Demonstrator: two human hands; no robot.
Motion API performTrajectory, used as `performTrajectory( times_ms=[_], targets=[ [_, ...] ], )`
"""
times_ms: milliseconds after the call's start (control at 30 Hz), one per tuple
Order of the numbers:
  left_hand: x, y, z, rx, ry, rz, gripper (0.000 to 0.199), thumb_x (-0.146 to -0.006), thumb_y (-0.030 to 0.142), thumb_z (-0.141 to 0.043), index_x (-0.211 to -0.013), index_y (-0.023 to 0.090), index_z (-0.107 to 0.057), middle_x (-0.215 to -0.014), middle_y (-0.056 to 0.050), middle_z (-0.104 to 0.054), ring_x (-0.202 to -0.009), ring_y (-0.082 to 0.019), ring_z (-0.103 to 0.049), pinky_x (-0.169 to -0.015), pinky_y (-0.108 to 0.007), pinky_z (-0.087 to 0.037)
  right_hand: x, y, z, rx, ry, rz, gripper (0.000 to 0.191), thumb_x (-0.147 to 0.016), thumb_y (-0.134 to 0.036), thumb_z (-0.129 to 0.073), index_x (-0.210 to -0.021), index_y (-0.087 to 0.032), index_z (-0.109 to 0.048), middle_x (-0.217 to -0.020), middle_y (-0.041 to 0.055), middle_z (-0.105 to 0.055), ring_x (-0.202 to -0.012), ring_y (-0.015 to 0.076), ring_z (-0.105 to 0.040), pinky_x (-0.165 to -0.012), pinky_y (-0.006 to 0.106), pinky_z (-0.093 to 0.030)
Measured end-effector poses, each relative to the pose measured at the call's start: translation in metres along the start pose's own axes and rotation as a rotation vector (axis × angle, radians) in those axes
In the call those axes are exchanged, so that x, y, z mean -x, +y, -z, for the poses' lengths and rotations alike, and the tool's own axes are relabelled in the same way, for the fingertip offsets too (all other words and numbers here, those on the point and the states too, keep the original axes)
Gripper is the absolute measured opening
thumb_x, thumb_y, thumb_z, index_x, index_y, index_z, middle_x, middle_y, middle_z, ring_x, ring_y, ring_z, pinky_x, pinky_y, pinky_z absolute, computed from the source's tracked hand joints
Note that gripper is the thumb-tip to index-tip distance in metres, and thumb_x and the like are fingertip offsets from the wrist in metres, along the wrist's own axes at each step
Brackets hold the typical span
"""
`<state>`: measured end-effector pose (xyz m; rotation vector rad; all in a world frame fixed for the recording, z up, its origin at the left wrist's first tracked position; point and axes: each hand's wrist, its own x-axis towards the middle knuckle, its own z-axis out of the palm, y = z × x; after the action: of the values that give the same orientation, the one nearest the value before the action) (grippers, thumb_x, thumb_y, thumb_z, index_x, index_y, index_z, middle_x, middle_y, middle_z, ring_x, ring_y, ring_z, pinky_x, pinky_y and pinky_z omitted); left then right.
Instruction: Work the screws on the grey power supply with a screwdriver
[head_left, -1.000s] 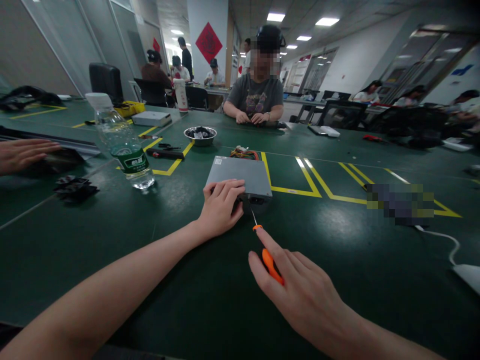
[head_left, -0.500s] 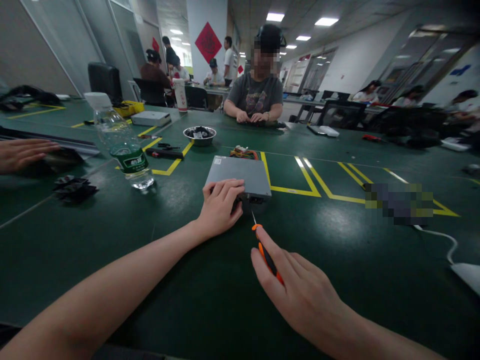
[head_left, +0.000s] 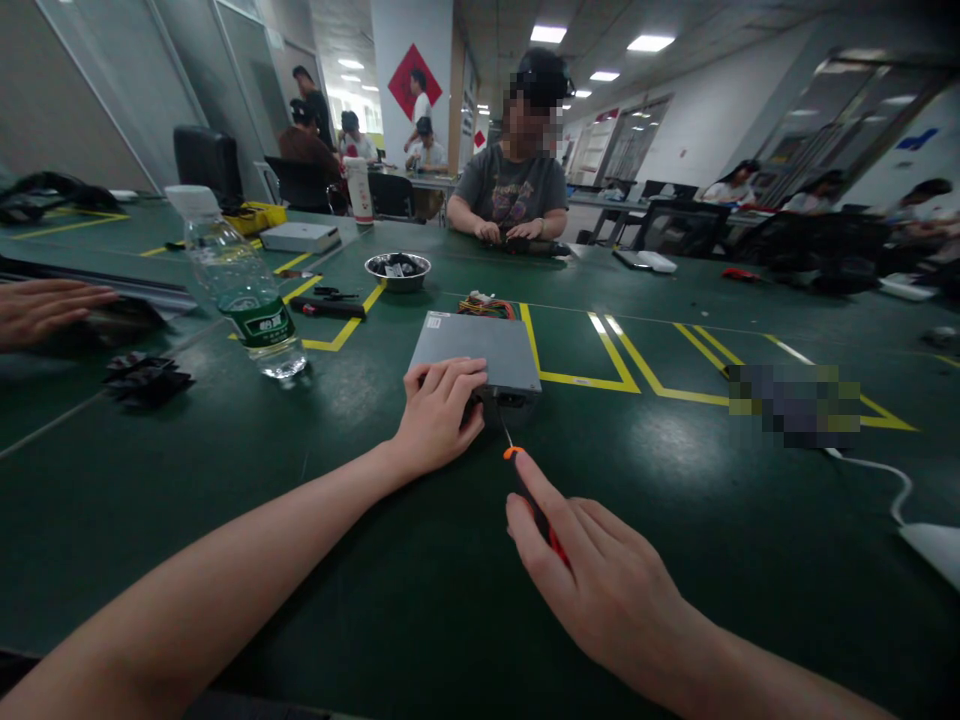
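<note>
A grey metal computer power supply [head_left: 495, 345] lies on the green table, its coloured cables [head_left: 486, 306] bunched at the far side. My left hand [head_left: 444, 408] grips its near left corner, fingers over the top and thumb down at the front face. In my right hand [head_left: 592, 560] is a screwdriver [head_left: 531, 503] with an orange and black handle, index finger stretched along it. The thin shaft points up at the front face, left of the power socket [head_left: 512, 400]. Whether the tip sits in a screw is too small to tell.
Left of the power supply stand a water bottle [head_left: 262, 320], a black finned part [head_left: 146, 380] and a metal bowl [head_left: 397, 270] of small parts. Another person's hand [head_left: 52, 310] rests at the left edge. A co-worker [head_left: 514, 185] sits opposite. Yellow tape [head_left: 592, 382] marks the table.
The screwdriver's tip has come up to the power supply's front face, and its handle has turned in my right hand. My left hand and the power supply keep their place.
</note>
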<state>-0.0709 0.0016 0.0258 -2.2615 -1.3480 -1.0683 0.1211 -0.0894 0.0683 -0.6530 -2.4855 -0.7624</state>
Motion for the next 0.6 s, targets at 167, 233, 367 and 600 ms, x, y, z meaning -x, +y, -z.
performTrajectory(
  times_ms=[167,233,367,600],
  targets=[
    [-0.0001,0.0005,0.0012,0.008,-0.005,0.005,0.03,-0.079,0.019,-0.051,-0.108,0.022,-0.046,-0.122,-0.004,-0.056,-0.113,-0.022,-0.047,-0.09,-0.042,-0.026,0.0009,0.0048,0.0029,0.012,-0.006,-0.053,0.019,-0.084,-0.018,-0.05,-0.103,-0.012,-0.051,-0.108,0.0228,-0.061,-0.07,0.0156,-0.063,-0.06,0.026,-0.046],
    [-0.0001,0.0007,0.0013,0.009,-0.006,0.003,0.03,-0.079,0.019,-0.051,-0.108,0.022,-0.046,-0.121,-0.004,-0.056,-0.113,-0.022,-0.047,-0.09,-0.042,-0.026,-0.0005,0.0045,0.0039,-0.025,-0.046,-0.029,0.021,-0.084,-0.013,-0.046,-0.105,-0.014,-0.049,-0.113,0.0238,-0.058,-0.08,0.0186,-0.063,-0.063,0.028,-0.047],
    [-0.0001,0.0012,0.0009,0.007,-0.003,0.005,0.029,-0.079,0.019,-0.05,-0.108,0.022,-0.046,-0.122,-0.004,-0.056,-0.114,-0.022,-0.047,-0.091,-0.042,-0.026,-0.0018,0.0035,0.0034,-0.009,-0.045,0.033,0.018,-0.085,-0.01,-0.042,-0.101,-0.013,-0.051,-0.109,0.0231,-0.06,-0.067,0.0148,-0.062,-0.06,0.027,-0.046],
    [0.0,0.0009,0.0001,0.005,0.003,0.001,0.026,-0.082,0.022,-0.049,-0.107,0.022,-0.046,-0.121,-0.004,-0.056,-0.113,-0.021,-0.047,-0.091,-0.042,-0.026,-0.0006,0.0034,0.0032,-0.017,-0.053,-0.025,0.019,-0.086,-0.015,-0.045,-0.104,-0.013,-0.05,-0.112,0.0231,-0.059,-0.069,0.0153,-0.062,-0.059,0.027,-0.045]
  ],
)
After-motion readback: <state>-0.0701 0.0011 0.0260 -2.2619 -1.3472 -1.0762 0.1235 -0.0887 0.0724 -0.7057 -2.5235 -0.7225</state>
